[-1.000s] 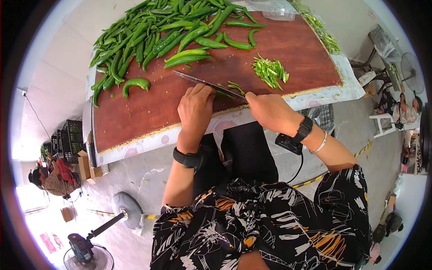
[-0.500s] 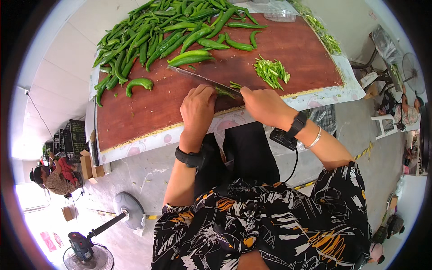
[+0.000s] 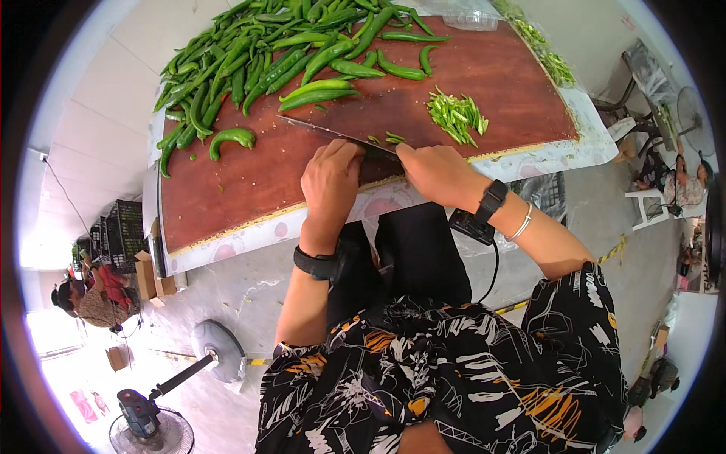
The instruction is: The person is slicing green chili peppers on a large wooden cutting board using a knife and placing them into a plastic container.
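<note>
My right hand (image 3: 440, 174) is closed round the handle of a long knife (image 3: 321, 128), whose blade slants up to the left across a red-brown board (image 3: 249, 181). Curled fingers of my left hand (image 3: 330, 178) press down beside the blade, pinching a green chili pepper that is mostly hidden by hand and knife. A few cut slivers (image 3: 394, 138) lie just beyond the blade near the handle. Farther right rests a small heap of sliced green chili (image 3: 457, 118). Two whole green chilies (image 3: 318, 98) lie beyond the knife tip.
A big pile of whole green chilies (image 3: 265, 53) covers the board's far left. A clear plastic tub (image 3: 470, 21) stands at the far edge. A pedestal fan (image 3: 144, 420) and black crates (image 3: 121, 231) are on the left; a white stool (image 3: 646, 208) and other people are farther off.
The knife has shifted slightly and its blade now covers more of the held chili. Cut slivers show more beyond the blade. My left hand has barely moved.
</note>
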Demonstrator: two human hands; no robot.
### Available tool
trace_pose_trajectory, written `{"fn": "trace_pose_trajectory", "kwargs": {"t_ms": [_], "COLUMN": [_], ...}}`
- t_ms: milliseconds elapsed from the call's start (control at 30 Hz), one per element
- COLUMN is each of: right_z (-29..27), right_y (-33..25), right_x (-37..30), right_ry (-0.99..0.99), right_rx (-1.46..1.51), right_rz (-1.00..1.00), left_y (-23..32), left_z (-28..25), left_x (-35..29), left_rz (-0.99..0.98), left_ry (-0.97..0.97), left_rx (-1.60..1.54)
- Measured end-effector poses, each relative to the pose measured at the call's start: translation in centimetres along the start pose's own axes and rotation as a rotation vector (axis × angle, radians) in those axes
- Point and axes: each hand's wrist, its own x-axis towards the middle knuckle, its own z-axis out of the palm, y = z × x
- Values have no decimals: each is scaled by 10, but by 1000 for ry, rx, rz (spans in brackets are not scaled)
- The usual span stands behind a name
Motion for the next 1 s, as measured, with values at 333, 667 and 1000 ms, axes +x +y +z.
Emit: {"fn": "trace_pose_trajectory", "kwargs": {"t_ms": [333, 667, 1000], "right_z": [-16, 6, -7], "right_y": [-6, 2, -7], "right_x": [-22, 1, -20], "right_ry": [-48, 60, -27], "right_rx": [28, 6, 39], "right_rz": [58, -44, 32], "left_y": [-4, -2, -7], "left_z": [1, 1, -1], "left_x": [-4, -4, -7], "left_rz": [-38, -43, -47], "left_ry": [-4, -18, -24], "left_rx": [-12, -32, -19]}}
